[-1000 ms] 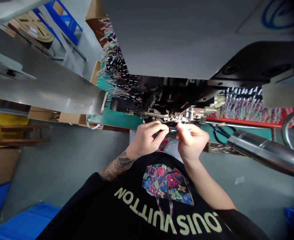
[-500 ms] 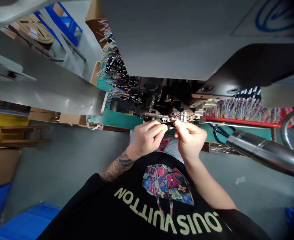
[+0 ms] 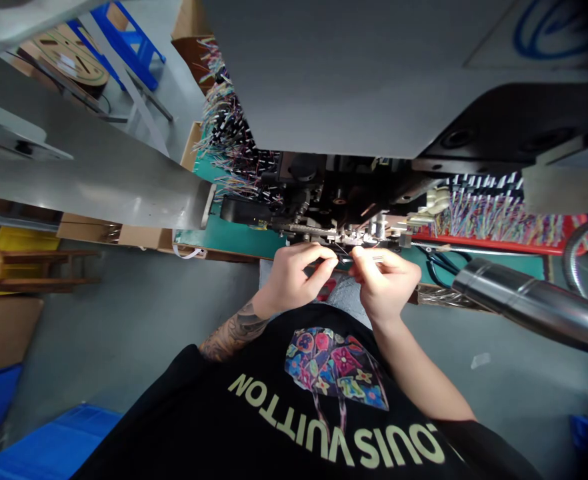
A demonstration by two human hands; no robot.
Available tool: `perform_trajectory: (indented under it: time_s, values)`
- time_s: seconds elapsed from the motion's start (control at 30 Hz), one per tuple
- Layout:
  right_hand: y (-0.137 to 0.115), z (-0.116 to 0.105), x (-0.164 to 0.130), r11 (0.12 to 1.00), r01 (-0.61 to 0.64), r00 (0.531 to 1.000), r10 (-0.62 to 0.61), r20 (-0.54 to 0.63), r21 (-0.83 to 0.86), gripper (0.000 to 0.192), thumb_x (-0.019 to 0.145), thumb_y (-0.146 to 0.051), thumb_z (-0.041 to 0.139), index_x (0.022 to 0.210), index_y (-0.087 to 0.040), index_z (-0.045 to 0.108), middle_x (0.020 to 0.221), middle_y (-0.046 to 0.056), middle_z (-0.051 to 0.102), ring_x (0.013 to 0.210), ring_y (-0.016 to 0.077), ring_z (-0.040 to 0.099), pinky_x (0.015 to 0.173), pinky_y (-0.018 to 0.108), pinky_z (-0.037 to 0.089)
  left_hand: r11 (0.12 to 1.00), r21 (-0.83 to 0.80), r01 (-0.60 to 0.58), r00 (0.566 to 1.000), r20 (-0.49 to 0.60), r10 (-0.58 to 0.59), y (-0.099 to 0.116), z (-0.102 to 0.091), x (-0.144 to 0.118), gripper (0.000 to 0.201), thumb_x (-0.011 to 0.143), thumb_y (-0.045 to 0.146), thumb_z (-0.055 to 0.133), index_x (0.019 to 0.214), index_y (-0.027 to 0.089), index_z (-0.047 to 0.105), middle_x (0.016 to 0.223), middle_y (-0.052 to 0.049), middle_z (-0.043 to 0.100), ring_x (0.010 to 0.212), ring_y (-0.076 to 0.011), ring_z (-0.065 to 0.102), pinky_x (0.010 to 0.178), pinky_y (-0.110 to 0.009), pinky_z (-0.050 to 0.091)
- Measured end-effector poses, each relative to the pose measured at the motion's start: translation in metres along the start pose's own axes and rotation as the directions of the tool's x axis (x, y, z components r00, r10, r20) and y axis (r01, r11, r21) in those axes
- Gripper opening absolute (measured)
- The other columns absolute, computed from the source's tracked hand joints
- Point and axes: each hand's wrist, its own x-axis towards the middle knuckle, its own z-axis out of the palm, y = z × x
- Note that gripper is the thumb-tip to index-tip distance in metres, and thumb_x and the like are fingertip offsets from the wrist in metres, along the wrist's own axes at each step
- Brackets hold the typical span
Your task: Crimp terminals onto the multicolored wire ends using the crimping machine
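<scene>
Note left hand (image 3: 294,275) and right hand (image 3: 387,280) pinched closed on small dark piece (image 3: 344,258), too small to identify, just in front of machine (image 3: 324,80) fittings, near green bench (image 3: 249,243) edge. Read inverted "LOUIS VUITTON" on black shirt (image 3: 209,413). Record blue marking (image 3: 554,28) on machine housing, illegible
</scene>
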Motion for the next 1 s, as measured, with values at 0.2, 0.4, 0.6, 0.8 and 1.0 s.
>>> perform_trajectory:
  time_s: [0.2, 0.4, 0.6, 0.8, 1.0]
  values:
    - [0.001, 0.003, 0.008, 0.996, -0.075, 0.997, 0.074, 0.029, 0.038, 0.039, 0.098, -0.040, 0.091, 0.066, -0.023, 0.078, 0.054, -0.002, 0.062, 0.047, 0.0106, 0.048, 0.047, 0.029, 0.035, 0.982, 0.154, -0.112, 0.988, -0.092, 0.127, -0.001, 0.007, 0.002, 0.015, 0.114, 0.021, 0.067, 0.104, 0.020, 0.077, 0.092, -0.004, 0.085, 0.083, -0.0171, 0.081, 0.077, -0.031, 0.062]
    - [-0.001, 0.004, 0.008, 0.998, -0.058, 0.998, 0.057, 0.013, 0.006, 0.043, 0.097, -0.042, 0.091, 0.063, -0.021, 0.076, 0.054, -0.002, 0.061, 0.050, 0.0116, 0.049, 0.051, 0.030, 0.039, 0.978, 0.191, -0.085, 0.990, -0.091, 0.104, -0.001, 0.007, 0.001, 0.018, 0.116, 0.024, 0.065, 0.105, 0.020, 0.078, 0.094, -0.005, 0.086, 0.086, -0.0176, 0.082, 0.079, -0.031, 0.063]
    - [0.005, 0.001, 0.011, 0.986, -0.159, 0.985, 0.154, 0.082, 0.057, 0.037, 0.095, -0.046, 0.092, 0.069, -0.021, 0.083, 0.056, 0.000, 0.068, 0.044, 0.0107, 0.050, 0.045, 0.027, 0.041, 0.987, 0.144, -0.076, 0.992, -0.094, 0.090, -0.002, 0.004, 0.001, 0.018, 0.117, 0.025, 0.065, 0.107, 0.019, 0.079, 0.096, -0.006, 0.086, 0.086, -0.0179, 0.081, 0.077, -0.031, 0.062]
    - [0.008, -0.005, 0.011, 0.980, -0.183, 0.955, 0.159, 0.252, 0.074, 0.033, 0.092, -0.051, 0.094, 0.079, -0.021, 0.089, 0.056, 0.000, 0.068, 0.044, 0.0115, 0.052, 0.043, 0.026, 0.040, 0.997, 0.050, -0.066, 0.997, 0.034, 0.065, -0.001, -0.001, 0.001, 0.017, 0.114, 0.021, 0.068, 0.100, 0.019, 0.079, 0.088, -0.002, 0.081, 0.076, -0.0146, 0.075, 0.071, -0.029, 0.057]
    - [0.002, 0.000, 0.007, 0.998, -0.048, 0.998, 0.047, 0.030, 0.031, 0.038, 0.096, -0.045, 0.092, 0.068, -0.022, 0.080, 0.054, -0.002, 0.063, 0.046, 0.0112, 0.049, 0.045, 0.028, 0.037, 0.998, 0.040, -0.054, 0.998, -0.012, 0.055, 0.001, 0.001, 0.001, 0.013, 0.112, 0.018, 0.071, 0.102, 0.019, 0.078, 0.094, -0.003, 0.085, 0.079, -0.0151, 0.077, 0.073, -0.029, 0.058]
